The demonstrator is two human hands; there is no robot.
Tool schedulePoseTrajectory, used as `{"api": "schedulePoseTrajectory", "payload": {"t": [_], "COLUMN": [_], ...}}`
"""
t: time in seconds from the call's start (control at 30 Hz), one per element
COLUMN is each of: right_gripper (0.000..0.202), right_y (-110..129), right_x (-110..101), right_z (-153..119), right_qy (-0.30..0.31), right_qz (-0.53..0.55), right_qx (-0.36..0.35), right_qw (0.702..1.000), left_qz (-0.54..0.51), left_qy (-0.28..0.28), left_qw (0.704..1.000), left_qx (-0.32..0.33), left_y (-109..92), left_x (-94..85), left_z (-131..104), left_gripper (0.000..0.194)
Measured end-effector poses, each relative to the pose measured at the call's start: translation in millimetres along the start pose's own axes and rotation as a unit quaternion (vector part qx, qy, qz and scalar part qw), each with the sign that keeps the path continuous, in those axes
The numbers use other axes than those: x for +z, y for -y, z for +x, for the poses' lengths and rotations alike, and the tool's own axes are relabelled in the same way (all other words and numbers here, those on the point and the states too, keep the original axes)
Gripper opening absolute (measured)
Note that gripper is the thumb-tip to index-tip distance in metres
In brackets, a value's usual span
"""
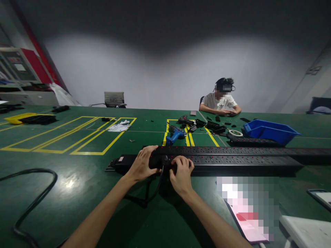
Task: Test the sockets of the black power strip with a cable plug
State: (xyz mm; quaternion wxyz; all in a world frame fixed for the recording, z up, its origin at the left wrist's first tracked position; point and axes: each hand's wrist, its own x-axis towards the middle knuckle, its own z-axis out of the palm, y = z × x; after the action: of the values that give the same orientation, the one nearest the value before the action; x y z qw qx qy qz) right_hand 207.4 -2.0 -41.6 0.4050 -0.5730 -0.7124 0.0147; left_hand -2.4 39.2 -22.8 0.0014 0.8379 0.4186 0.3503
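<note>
A long black power strip with rows of sockets and small red dots lies across the green table in front of me. My left hand is wrapped over it near its left end, fingers on top and thumb along the near side. A black cable rises to a plug-like end on the strip between my hands. Just right of that end, my right hand rests on the strip with curled fingers; what lies under the fingertips is hidden. A second power strip runs parallel behind.
Beyond the strips lie a blue power drill, a darker drill and black parts. A blue bin stands at right. A thick cable loops at left. A pink-screened device lies front right. Another person sits opposite.
</note>
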Motion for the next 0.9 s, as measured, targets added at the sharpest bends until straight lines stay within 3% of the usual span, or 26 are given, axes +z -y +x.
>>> {"api": "schedulePoseTrajectory", "payload": {"t": [0.13, 0.33, 0.73, 0.9], "right_gripper": [0.029, 0.034, 0.036, 0.033], "right_y": [-1, -3, -4, -3], "right_x": [2, 4, 6, 7], "right_z": [0, -1, -1, -1], "right_qy": [-0.009, -0.009, 0.000, 0.002], "right_qz": [0.000, -0.012, -0.037, -0.032], "right_qx": [0.004, -0.004, -0.024, -0.016], "right_qw": [1.000, 1.000, 0.999, 0.999], "left_qz": [0.026, 0.054, 0.026, 0.049], "left_qy": [-0.063, -0.061, -0.026, 0.021], "left_qw": [0.997, 0.996, 0.999, 0.999], "left_qx": [-0.032, -0.036, -0.031, -0.011], "left_y": [18, 30, 18, 6], "left_x": [-9.1, -11.6, 0.8, 6.2], "left_z": [-7, -11, -13, -9], "left_gripper": [0.102, 0.101, 0.097, 0.073]}}
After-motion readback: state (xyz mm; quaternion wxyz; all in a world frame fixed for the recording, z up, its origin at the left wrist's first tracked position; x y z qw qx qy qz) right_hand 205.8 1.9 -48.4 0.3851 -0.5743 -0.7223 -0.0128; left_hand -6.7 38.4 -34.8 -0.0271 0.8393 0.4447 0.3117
